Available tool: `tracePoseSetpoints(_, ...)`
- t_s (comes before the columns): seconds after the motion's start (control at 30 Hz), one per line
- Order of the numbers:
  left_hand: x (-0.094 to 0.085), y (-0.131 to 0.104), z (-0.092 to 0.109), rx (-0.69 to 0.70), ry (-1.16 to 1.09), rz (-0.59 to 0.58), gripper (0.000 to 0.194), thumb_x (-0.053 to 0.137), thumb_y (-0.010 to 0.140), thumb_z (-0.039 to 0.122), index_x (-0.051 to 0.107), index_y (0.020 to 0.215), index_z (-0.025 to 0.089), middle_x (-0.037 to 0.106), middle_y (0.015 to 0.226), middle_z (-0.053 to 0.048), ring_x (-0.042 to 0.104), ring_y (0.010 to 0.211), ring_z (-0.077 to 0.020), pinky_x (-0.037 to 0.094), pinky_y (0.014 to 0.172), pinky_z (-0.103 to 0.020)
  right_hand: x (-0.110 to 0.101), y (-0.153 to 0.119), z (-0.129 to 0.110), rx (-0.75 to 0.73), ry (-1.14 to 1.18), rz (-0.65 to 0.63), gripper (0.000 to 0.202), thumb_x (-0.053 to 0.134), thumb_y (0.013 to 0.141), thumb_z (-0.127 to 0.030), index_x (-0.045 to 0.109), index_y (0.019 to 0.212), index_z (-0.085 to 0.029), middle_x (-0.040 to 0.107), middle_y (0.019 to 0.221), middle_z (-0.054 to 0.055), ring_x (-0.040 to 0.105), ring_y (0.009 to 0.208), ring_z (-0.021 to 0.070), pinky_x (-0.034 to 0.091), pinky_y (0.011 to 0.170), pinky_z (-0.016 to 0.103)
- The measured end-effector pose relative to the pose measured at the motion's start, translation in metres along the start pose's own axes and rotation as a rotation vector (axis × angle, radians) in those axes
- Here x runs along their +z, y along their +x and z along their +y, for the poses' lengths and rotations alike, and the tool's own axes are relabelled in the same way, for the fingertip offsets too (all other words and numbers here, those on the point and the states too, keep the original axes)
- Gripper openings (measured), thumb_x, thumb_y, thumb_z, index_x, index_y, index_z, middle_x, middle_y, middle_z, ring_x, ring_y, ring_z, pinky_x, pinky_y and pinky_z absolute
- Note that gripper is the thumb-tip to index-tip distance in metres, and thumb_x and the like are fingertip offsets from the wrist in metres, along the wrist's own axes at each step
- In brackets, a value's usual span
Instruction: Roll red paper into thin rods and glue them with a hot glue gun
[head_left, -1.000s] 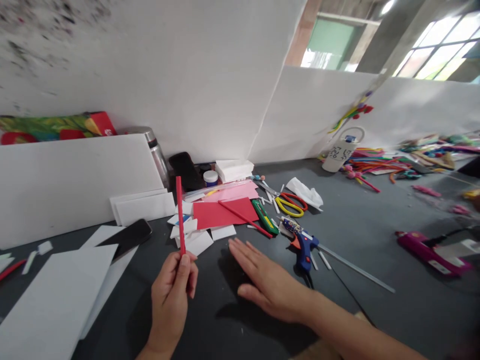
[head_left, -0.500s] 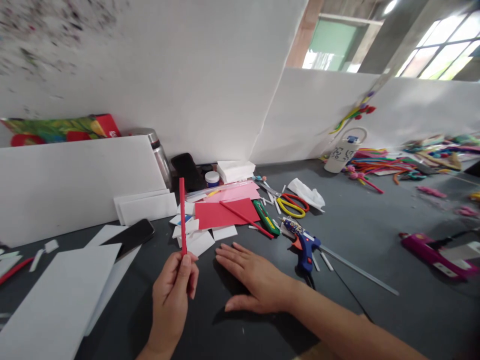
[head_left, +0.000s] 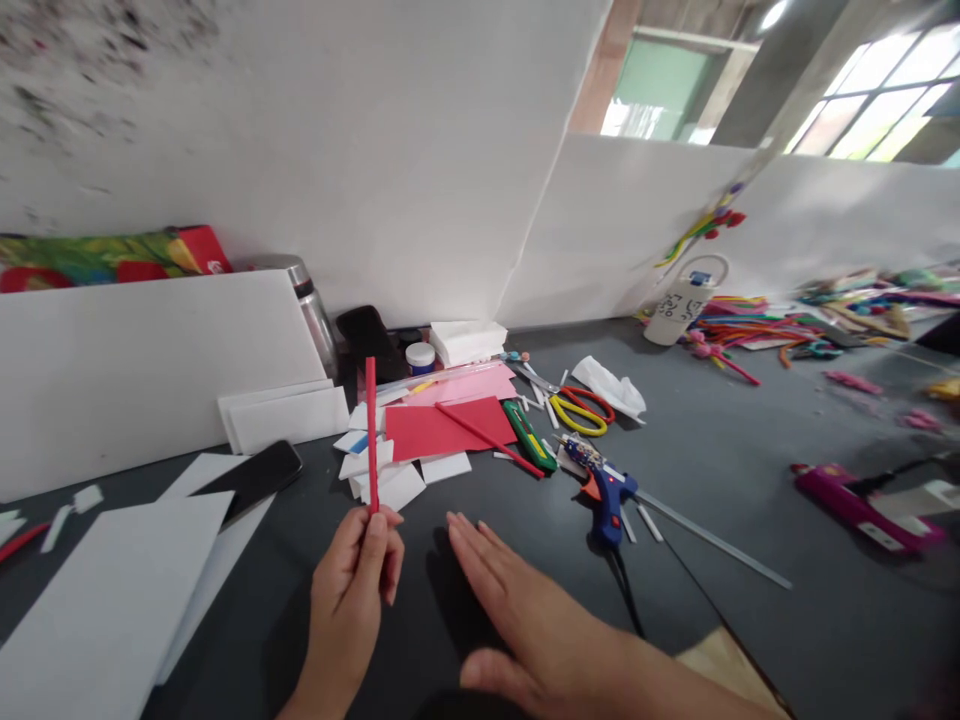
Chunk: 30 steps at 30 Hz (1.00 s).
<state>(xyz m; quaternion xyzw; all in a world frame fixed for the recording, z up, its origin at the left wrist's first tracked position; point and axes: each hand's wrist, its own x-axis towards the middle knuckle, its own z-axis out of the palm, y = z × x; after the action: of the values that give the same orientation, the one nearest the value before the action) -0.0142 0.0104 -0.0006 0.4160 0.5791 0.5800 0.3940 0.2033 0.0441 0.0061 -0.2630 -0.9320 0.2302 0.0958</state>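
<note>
My left hand (head_left: 356, 585) pinches the lower end of a thin red strip (head_left: 372, 430) and holds it upright above the table. To its right, my right hand (head_left: 517, 610) is flat with the fingers stretched out and the thumb apart, with nothing in it. Beyond the hands lie a red sheet (head_left: 420, 432), a second red strip (head_left: 487, 440) across it, and white paper pieces (head_left: 401, 488). A green utility knife (head_left: 529, 437) and scissors (head_left: 581, 411) with red and yellow handles rest beside them. A blue glue gun (head_left: 611, 495) sits right of my right hand.
White boards (head_left: 105, 590) and a black phone (head_left: 259, 475) lie at left. A metal flask (head_left: 319, 320) and white tub (head_left: 420, 358) stand near the wall. At right are a white cup (head_left: 679, 305), pipe cleaners (head_left: 750, 325) and a magenta power strip (head_left: 862, 510).
My right hand has drawn back toward me and lifted off the table, its fingers closer together. My left hand has shifted slightly right with the red strip.
</note>
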Motion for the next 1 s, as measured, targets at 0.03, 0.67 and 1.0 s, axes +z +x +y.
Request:
tracePoseSetpoints(0.03, 0.000, 0.000, 0.000, 0.003, 0.005, -0.008, 0.028, 0.046, 0.097, 0.046, 0.057, 0.094, 0.020, 0.049, 0.057, 0.006, 0.044, 0.046, -0.0082, 0.036, 0.044, -0.018, 0.000, 0.003, 0.001, 0.040, 0.004, 0.031, 0.086, 0.039, 0.098, -0.057, 0.003, 0.156, -0.004, 0.008, 0.162, 0.021, 0.007, 0.151, 0.0264, 0.018, 0.122, 0.046)
tracePoseSetpoints(0.67, 0.008, -0.016, -0.012, 0.079, 0.256, -0.474, 0.028, 0.033, 0.101, 0.038, 0.052, 0.089, 0.022, 0.058, 0.062, 0.002, 0.052, 0.054, -0.0119, 0.034, 0.050, -0.022, -0.017, 0.042, -0.045, 0.303, 0.472, 0.463, 0.026, 0.049, 0.100, -0.034, 0.070, 0.102, -0.018, 0.062, 0.086, 0.003, 0.062, 0.078, 0.0150, 0.049, 0.071, 0.025)
tracePoseSetpoints(1.0, 0.008, -0.009, -0.004, 0.098, 0.297, -0.306, 0.029, 0.041, 0.098, 0.042, 0.060, 0.093, 0.021, 0.052, 0.057, 0.004, 0.048, 0.049, -0.0113, 0.034, 0.048, -0.021, -0.084, 0.079, 0.032, 0.650, -0.407, 0.137, 0.023, 0.049, 0.100, -0.022, 0.066, 0.092, -0.009, 0.068, 0.097, 0.015, 0.065, 0.092, 0.0229, 0.049, 0.079, 0.031)
